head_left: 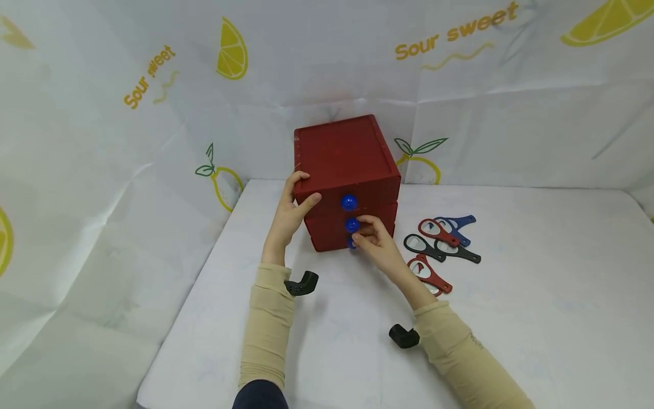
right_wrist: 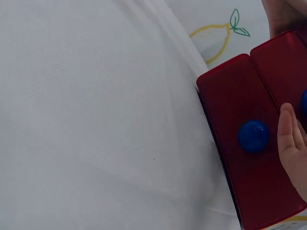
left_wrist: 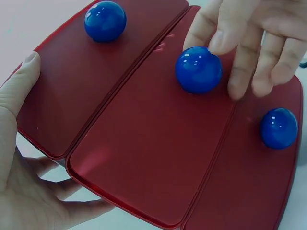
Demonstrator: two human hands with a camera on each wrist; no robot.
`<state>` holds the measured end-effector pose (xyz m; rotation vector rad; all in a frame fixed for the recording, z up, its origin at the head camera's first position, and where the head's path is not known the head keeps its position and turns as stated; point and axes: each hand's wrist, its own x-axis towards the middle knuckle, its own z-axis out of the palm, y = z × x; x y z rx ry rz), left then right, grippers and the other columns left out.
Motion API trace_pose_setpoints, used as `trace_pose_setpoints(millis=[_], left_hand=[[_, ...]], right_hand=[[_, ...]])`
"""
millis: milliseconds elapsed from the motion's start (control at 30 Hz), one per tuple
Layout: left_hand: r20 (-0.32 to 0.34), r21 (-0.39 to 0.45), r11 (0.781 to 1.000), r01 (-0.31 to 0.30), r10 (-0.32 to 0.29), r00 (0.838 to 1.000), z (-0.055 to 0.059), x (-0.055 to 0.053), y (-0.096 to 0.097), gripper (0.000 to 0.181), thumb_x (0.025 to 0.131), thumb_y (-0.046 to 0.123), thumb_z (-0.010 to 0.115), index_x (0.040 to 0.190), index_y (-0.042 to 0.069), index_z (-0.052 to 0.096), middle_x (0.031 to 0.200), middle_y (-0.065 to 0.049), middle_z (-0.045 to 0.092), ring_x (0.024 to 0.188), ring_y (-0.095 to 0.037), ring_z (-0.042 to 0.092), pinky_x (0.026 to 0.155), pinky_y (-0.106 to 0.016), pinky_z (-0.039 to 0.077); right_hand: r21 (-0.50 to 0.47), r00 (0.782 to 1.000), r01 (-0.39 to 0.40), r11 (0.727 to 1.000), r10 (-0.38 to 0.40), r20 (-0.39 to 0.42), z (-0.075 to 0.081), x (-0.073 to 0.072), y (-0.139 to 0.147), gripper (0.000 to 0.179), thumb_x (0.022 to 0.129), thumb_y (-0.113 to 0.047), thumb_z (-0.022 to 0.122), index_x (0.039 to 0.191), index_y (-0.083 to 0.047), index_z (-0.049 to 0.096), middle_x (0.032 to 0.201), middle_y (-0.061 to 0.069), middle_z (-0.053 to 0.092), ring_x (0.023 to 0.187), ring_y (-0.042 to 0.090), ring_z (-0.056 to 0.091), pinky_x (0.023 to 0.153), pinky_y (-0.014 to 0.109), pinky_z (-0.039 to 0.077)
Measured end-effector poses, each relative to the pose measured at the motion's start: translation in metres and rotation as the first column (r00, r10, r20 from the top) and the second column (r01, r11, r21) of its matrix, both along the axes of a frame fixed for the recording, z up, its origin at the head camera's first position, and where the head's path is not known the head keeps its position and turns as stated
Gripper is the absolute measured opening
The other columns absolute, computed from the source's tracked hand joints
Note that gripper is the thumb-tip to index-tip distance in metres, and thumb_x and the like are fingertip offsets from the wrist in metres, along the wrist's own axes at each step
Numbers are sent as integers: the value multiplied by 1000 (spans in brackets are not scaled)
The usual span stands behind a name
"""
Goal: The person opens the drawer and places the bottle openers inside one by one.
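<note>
A red drawer box [head_left: 347, 153] stands near the back of the table, with three blue knobs one above another down its front. My left hand [head_left: 288, 218] grips its left front corner, thumb on the front face and fingers round the side. Thumb and index finger of my right hand [head_left: 377, 247] pinch the middle knob [left_wrist: 198, 69]; the other fingers spread below it. The top knob [left_wrist: 105, 21] and bottom knob [left_wrist: 279, 128] are untouched. In the right wrist view, part of the right hand [right_wrist: 295, 153] shows at the edge, near a blue knob [right_wrist: 253, 136].
Right of the box lies a loose pile of flat, handled pieces [head_left: 441, 241] in red, black and blue, with pale rounded heads. A white backdrop [head_left: 317, 51] with lemon prints rises behind the white table [head_left: 536, 295].
</note>
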<state>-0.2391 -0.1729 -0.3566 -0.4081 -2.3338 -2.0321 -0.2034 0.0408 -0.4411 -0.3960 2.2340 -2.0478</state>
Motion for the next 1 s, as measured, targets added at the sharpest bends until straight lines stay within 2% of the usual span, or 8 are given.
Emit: trace_pose_setpoints(millis=[133, 233, 300, 533, 700, 800, 900, 1000], left_hand=[[-7, -2, 1000, 4, -4, 1000, 1, -1, 0, 40, 91, 16, 59, 125, 25, 39, 141, -6, 35, 124, -25, 39, 99, -45, 38], [-7, -9, 1000, -1, 1, 1000, 2, -1, 0, 41, 91, 16, 59, 126, 23, 38, 141, -6, 35, 124, -26, 39, 99, -45, 39], [-8, -13, 1000, -6, 6, 1000, 2, 0, 0, 42, 91, 16, 60, 127, 21, 38, 141, -7, 36, 124, -26, 40, 99, -46, 39], [6, -22, 1000, -20, 20, 1000, 1, 1, 0, 44, 91, 16, 60, 128, 22, 38, 141, -5, 36, 125, -24, 39, 102, -45, 35], [15, -27, 999, -30, 31, 999, 1, 1, -1, 44, 91, 17, 60, 127, 25, 38, 142, -5, 36, 126, -24, 38, 101, -45, 35], [13, -33, 999, -31, 32, 999, 1, 1, 0, 44, 91, 18, 60, 128, 25, 38, 143, -5, 36, 127, -25, 37, 101, -46, 35], [10, -38, 999, -30, 30, 1000, 1, 1, 0, 45, 91, 17, 60, 129, 23, 37, 144, -6, 36, 128, -25, 36, 102, -45, 36], [8, -32, 999, -31, 31, 999, 1, 2, 1, 46, 90, 16, 60, 129, 22, 37, 144, -6, 36, 128, -25, 35, 101, -45, 36]], right_hand=[[-116, 996, -87, 989, 90, 23, -3, -2, 0, 44, 96, -13, 51, 136, -10, 34, 115, 27, 52, 90, 7, 63, 88, 33, 52], [-131, 989, -140, 982, 145, 30, -3, -3, 1, 45, 97, -12, 48, 139, -12, 32, 119, 29, 50, 93, 7, 63, 94, 45, 47], [-129, 986, -156, 979, 162, 35, -3, -3, 1, 47, 97, -11, 48, 140, -11, 31, 122, 29, 48, 95, 7, 62, 96, 49, 45], [-142, 992, -114, 983, 122, 43, -1, 0, 0, 41, 95, -12, 53, 134, -6, 41, 118, 27, 53, 94, 5, 62, 85, 22, 51], [-130, 993, -104, 986, 110, 40, 0, 4, 4, 38, 93, -13, 57, 128, -4, 48, 114, 23, 57, 95, 8, 63, 85, 22, 51], [-70, 994, -109, 992, 110, 13, 1, 9, 7, 36, 93, -16, 57, 126, -6, 51, 116, 20, 58, 100, 17, 63, 87, 26, 52], [72, 994, -90, 993, 94, -51, 3, 15, 11, 33, 93, -21, 57, 124, -13, 55, 117, 15, 61, 101, 22, 63, 85, 27, 52], [220, 990, -54, 974, 81, -118, 5, 21, 14, 31, 93, -26, 57, 123, -18, 57, 114, 10, 65, 98, 21, 65, 81, 26, 53]])
